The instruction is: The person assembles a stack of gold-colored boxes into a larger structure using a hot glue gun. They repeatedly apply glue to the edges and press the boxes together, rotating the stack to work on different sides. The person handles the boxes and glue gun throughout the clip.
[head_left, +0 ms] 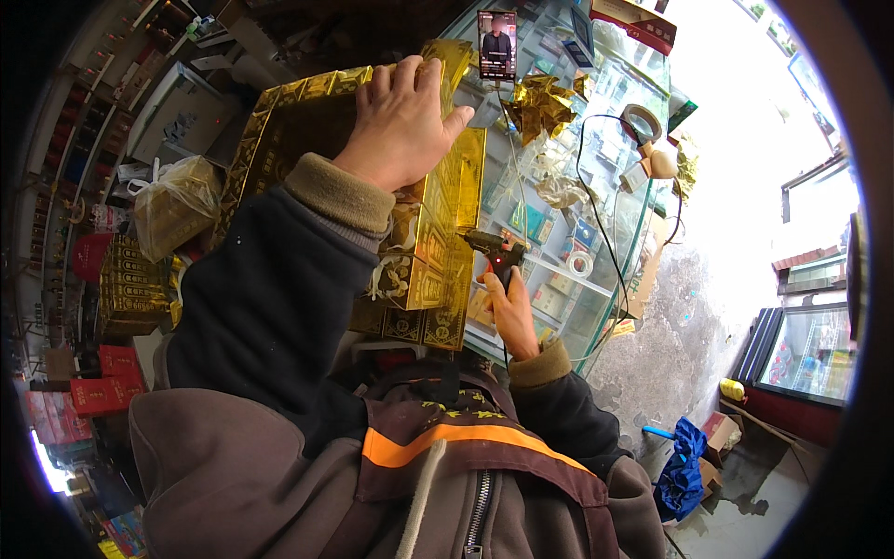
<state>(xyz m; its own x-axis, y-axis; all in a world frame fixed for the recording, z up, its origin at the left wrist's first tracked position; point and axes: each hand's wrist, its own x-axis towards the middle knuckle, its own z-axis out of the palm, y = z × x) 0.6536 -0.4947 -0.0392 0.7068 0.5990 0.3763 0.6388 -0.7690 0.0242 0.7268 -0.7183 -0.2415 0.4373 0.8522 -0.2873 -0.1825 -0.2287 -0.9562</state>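
Note:
A large gold box-like structure with black patterning stands in front of me, its hollow dark inside showing to the left. My left hand rests on its upper edge at the far side, fingers stretched out and thumb apart. In my right hand is a black hot glue gun with a small lit red spot. Its nozzle points left at the gold structure's lower flange; I cannot tell whether it touches. White and orange decorations show on the structure's near side.
A glass display counter holds small boxes. On it are crumpled gold foil, a tape roll, a black cable and an upright phone. A bagged package sits left; a blue umbrella is at lower right.

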